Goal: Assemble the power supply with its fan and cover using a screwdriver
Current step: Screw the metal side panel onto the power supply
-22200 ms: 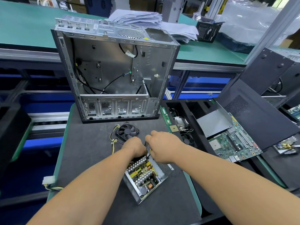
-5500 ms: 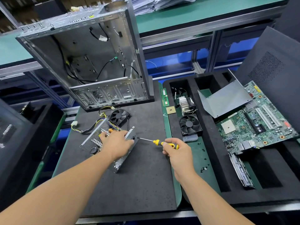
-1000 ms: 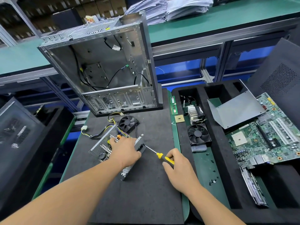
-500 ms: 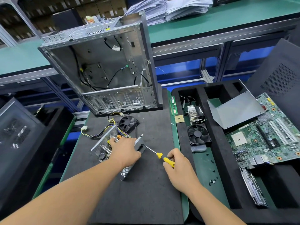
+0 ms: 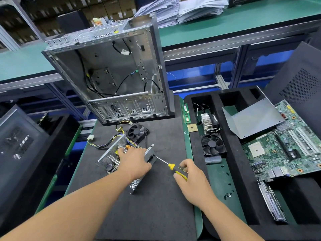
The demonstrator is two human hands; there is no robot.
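Note:
The open power supply [image 5: 111,158], a perforated metal box with its circuit board showing, lies on the black foam mat [image 5: 152,211]. My left hand [image 5: 134,161] rests on top of it and holds it down. My right hand [image 5: 191,176] grips the yellow handle of a screwdriver [image 5: 171,166]. Its shaft points left, with the tip at the power supply's right end plate. A small black fan [image 5: 137,133] lies just behind the power supply, joined to it by wires. A bent grey metal cover [image 5: 251,119] sits in the tray to the right.
An empty computer case [image 5: 114,79] stands upright at the back of the mat. The black foam tray [image 5: 232,153] to the right holds a heatsink, another fan [image 5: 212,145], a motherboard [image 5: 284,145] and loose black screws [image 5: 228,193]. A dark case panel leans at far right.
Over the last second almost nothing has moved; my right hand has shifted slightly on the screwdriver handle. My left hand stays on the power supply.

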